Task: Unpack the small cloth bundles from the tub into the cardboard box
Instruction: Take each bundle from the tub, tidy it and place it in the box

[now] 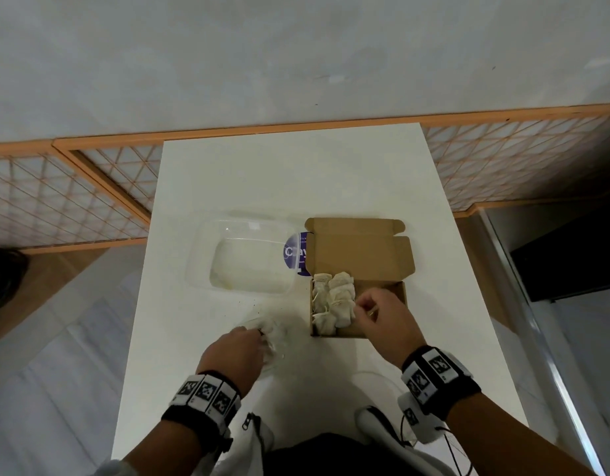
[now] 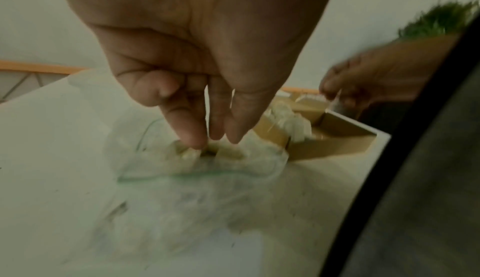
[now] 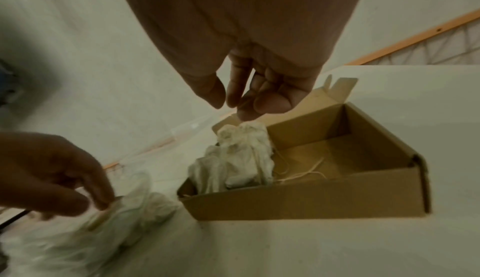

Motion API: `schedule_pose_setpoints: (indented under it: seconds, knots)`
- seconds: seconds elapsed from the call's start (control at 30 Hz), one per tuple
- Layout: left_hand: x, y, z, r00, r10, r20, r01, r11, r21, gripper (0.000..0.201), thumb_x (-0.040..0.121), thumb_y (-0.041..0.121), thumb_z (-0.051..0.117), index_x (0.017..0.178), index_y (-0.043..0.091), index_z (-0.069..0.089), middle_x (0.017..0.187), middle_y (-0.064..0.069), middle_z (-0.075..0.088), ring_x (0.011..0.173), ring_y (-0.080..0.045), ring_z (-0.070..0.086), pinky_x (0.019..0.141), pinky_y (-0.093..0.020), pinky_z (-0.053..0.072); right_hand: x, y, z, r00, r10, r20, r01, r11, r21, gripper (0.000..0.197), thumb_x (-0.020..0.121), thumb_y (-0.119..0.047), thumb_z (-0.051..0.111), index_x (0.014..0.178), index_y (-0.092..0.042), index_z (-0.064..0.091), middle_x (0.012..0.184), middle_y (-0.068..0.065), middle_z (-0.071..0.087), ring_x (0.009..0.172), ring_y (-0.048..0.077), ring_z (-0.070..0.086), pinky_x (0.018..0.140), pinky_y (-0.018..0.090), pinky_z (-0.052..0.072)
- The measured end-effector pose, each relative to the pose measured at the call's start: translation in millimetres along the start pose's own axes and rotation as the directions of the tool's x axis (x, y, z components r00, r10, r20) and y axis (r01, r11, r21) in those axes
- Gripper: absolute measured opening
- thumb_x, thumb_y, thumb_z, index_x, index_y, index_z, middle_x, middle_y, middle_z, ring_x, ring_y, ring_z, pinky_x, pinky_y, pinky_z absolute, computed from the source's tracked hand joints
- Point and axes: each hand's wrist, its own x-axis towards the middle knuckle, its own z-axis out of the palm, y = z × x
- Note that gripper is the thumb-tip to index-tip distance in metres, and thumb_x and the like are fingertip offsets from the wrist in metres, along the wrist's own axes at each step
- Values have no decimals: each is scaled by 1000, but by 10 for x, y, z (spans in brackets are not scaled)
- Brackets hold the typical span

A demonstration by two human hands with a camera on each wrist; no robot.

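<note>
A brown cardboard box lies open at the table's centre right, with several cream cloth bundles packed along its left side. My right hand hovers over them. Its curled fingertips touch the topmost bundle, and a thin string runs between them. To the box's left a small clear tub holds more bundles. My left hand reaches down into the tub and pinches one bundle between thumb and fingers.
A larger clear plastic container or lid with a purple label lies behind the tub, touching the box's flap. The right half of the box floor is bare apart from loose strings. An orange lattice fence stands past the table.
</note>
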Motion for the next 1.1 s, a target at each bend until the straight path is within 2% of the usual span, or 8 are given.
schedule_pose_setpoints:
  seconds: [0.13, 0.3, 0.4, 0.53, 0.7, 0.87, 1.0, 1.1]
  knots:
    - [63, -42, 177, 998, -49, 45, 47, 997, 59, 36, 93, 41, 53, 128, 32, 57, 123, 4, 63, 111, -23, 65, 88, -38, 56, -193, -280, 90, 980, -109, 166, 117, 992, -41, 5, 101, -33, 62, 97, -33, 60, 95, -14, 62, 83, 7, 63, 76, 27, 59]
    - [101, -31, 219, 998, -28, 51, 26, 999, 26, 29, 97, 34, 55, 121, 27, 71, 137, -3, 57, 121, -29, 60, 96, -40, 54, -305, -532, 238, 949, -198, 246, 208, 978, -15, 4, 101, -31, 62, 98, -31, 65, 91, -15, 65, 81, 6, 63, 76, 27, 59]
    - [50, -50, 176, 998, -26, 54, 32, 993, -112, 25, 97, 33, 55, 112, 25, 73, 131, -2, 58, 117, -26, 61, 97, -37, 52, -349, -582, 302, 932, -237, 273, 252, 968, -21, 4, 101, -32, 62, 97, -33, 63, 91, -15, 65, 82, 5, 61, 73, 25, 57]
    - [-144, -80, -40, 998, -59, -22, 48, 935, -350, 19, 99, 38, 61, 102, 23, 71, 110, 4, 62, 103, -21, 64, 88, -31, 50, -375, -668, 344, 922, -263, 283, 282, 959, -28, 1, 100, -33, 62, 99, -33, 62, 97, -16, 61, 83, 3, 59, 71, 18, 49]
    - [-435, -140, -405, 999, -27, -20, 5, 701, -714, 22, 98, 40, 66, 87, 21, 66, 77, 3, 75, 70, -16, 68, 74, -36, 56, -359, -910, 353, 909, -284, 303, 286, 957, 40, 24, 98, -36, 66, 121, -34, 62, 116, -20, 60, 82, 7, 64, 75, 19, 53]
    - [-620, -175, -672, 998, 36, -49, -60, 458, -887, 23, 96, 33, 64, 88, 12, 70, 81, -20, 70, 70, -21, 61, 75, -48, 57, -366, -1248, 304, 854, -321, 410, 269, 946, 179, 47, 98, -31, 70, 142, -33, 57, 128, -19, 63, 83, 6, 66, 76, 20, 56]
    - [-722, -164, -895, 994, 88, -70, -93, 295, -951, 25, 101, 22, 64, 90, 0, 69, 75, -10, 65, 66, -17, 55, 65, -29, 49, -393, -1509, 227, 819, -390, 420, 196, 879, 434, 19, 100, -15, 69, 118, -19, 70, 102, -3, 77, 82, 17, 71, 77, 31, 60]
    - [-772, -149, -1043, 990, 95, -107, -125, 215, -969, 24, 104, 15, 60, 86, 2, 69, 71, -7, 61, 62, -15, 52, 61, -24, 47, -404, -1639, 127, 836, -407, 368, 197, 848, 492, 3, 101, -10, 66, 99, -10, 68, 87, 8, 75, 72, 12, 66, 68, 22, 54]
